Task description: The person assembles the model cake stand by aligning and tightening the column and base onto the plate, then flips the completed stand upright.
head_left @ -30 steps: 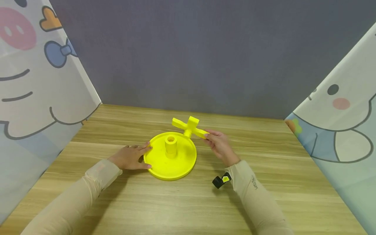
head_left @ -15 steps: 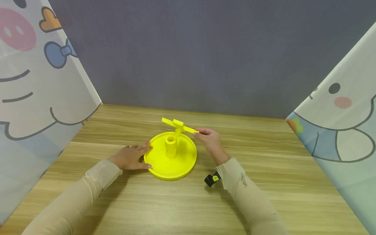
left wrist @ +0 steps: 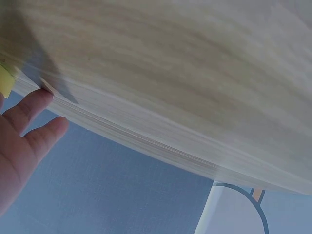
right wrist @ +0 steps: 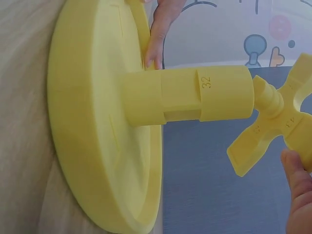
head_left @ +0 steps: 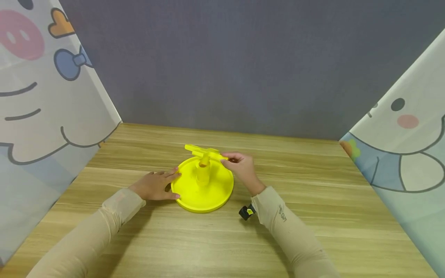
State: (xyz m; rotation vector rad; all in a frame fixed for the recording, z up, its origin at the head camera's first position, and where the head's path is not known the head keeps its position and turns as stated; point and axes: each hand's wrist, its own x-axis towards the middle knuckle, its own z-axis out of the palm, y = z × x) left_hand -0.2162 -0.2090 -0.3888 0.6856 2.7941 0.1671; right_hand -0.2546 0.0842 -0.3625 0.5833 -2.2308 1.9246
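Observation:
A yellow round base (head_left: 219, 188) with a raised rim lies flat on the table. From its middle rises a hollow yellow post (right wrist: 183, 95), marked 32. My left hand (head_left: 153, 187) rests at the base's left rim, fingers spread and straight. Between thumb and fingers my right hand (head_left: 243, 170) pinches one arm of a yellow cross-shaped piece (right wrist: 273, 114) that has a short threaded stub. This piece sits tilted over the post, its stub right at the post's open top. In the left wrist view, two left fingers (left wrist: 46, 134) stretch out above the wood.
The wooden tabletop (head_left: 313, 216) spreads around the base. A grey panel (head_left: 222, 69) stands along its back edge, with cartoon-printed panels at the left (head_left: 41, 108) and right (head_left: 410, 154). A black wrist camera (head_left: 246, 212) hangs under my right sleeve, low over the table.
My right hand has carried the cross-shaped piece left and tipped it, bringing its stub from behind the post to the post's top. The left hand and base have stayed put.

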